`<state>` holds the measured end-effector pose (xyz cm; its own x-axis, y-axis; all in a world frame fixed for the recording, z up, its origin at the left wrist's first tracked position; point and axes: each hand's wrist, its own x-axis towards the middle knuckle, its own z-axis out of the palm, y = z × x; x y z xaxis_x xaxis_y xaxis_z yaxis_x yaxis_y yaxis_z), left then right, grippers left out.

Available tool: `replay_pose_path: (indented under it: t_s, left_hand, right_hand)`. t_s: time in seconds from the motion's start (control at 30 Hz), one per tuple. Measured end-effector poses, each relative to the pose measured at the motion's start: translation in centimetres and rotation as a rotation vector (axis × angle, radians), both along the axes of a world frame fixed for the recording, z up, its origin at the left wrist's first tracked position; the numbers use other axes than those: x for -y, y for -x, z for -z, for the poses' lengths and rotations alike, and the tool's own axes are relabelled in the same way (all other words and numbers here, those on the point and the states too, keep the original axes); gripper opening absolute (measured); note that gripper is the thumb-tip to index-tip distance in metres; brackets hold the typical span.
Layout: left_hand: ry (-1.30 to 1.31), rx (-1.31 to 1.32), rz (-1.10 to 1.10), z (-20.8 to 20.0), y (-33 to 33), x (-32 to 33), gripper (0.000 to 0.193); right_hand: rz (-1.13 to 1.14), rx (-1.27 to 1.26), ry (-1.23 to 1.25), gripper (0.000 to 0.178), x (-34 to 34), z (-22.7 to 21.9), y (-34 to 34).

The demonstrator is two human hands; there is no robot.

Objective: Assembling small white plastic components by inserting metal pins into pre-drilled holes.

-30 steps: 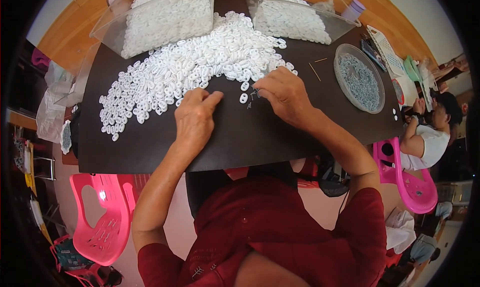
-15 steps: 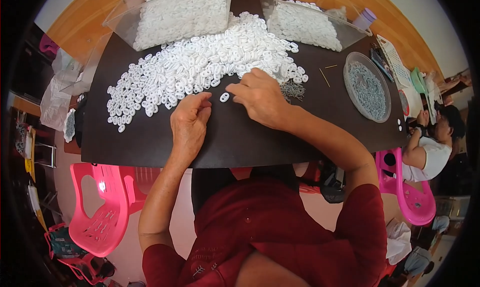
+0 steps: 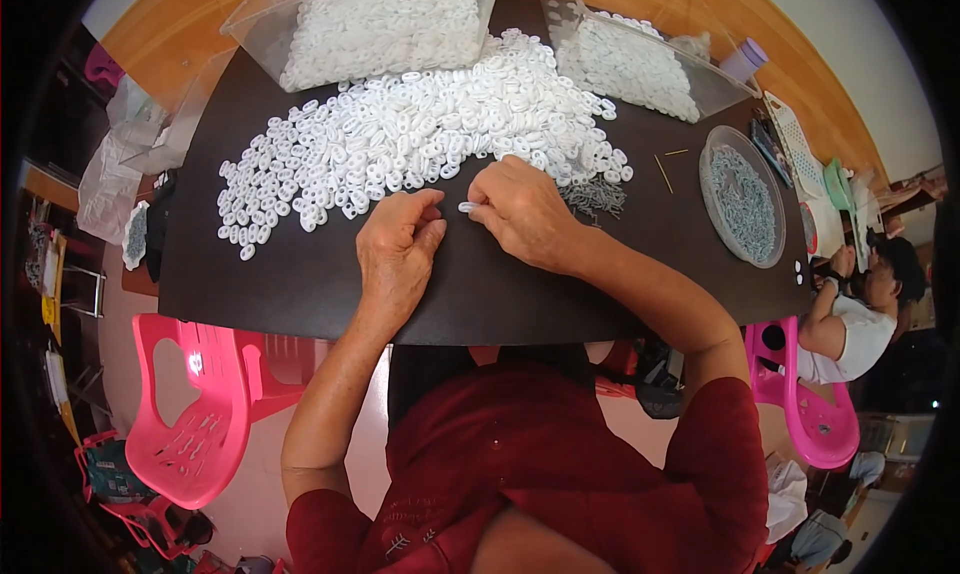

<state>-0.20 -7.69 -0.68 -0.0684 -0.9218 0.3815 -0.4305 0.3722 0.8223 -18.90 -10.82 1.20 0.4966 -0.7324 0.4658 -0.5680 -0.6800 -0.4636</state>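
Between the thumb and fingers of my right hand (image 3: 525,217) is a small white oval plastic piece (image 3: 467,206), held just above the dark table. My left hand (image 3: 396,242) is close by on the left, thumb and fingers pinched together; whatever is between them is too small or hidden to make out. Beyond both hands spreads a heap of similar white oval pieces with two holes (image 3: 400,134). Partly behind my right wrist lies a small pile of grey screws (image 3: 598,200).
Two clear bins, one at the back left (image 3: 252,19) and one at the back right (image 3: 722,96), hold more white pieces. A round tub of screws (image 3: 712,219) stands on the right near two thin brass-coloured rods (image 3: 664,174). Another person (image 3: 868,319) sits at far right.
My right hand has picked up the loose white oval piece from the table. My left hand has shifted slightly right. The whole view has moved a little.
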Motion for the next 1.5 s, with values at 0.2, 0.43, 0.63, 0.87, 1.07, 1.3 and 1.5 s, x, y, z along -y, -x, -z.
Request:
replay_pose_path:
  t_s: [0.2,0.43,0.63,0.87,1.07,1.3,1.5]
  left_hand:
    - [0.161,0.167,0.095,-0.9,0.1,-0.1,0.020]
    - [0.220,0.233,0.071,-0.6,0.2,-0.2,0.014]
    - [0.181,0.165,0.078,-1.2,0.0,-0.2,0.018]
    - [0.146,0.165,0.098,-1.4,0.1,-0.6,0.016]
    - [0.157,0.173,0.078,-1.5,-0.2,-0.6,0.015]
    - [0.253,0.173,0.089,-1.0,-0.3,-0.5,0.015]
    - [0.251,0.178,0.050,-1.5,-1.6,-2.3,0.017]
  right_hand:
    - [-0.041,0.030,-0.103,0.015,-1.4,-0.3,-0.3]
    - [0.084,-0.163,0.142,0.016,-0.4,-0.8,2.7]
    - [0.163,-0.062,0.000,0.015,-1.1,-2.4,7.3]
    - [0.093,-0.191,-0.001,0.015,-2.9,-1.0,6.8]
    - [0.086,-0.235,0.092,0.018,-3.0,-0.4,6.1]
    - [0.048,-0.217,0.182,0.014,-3.0,-0.5,5.7]
    - [0.080,-0.274,0.198,0.014,-3.7,-0.7,4.8]
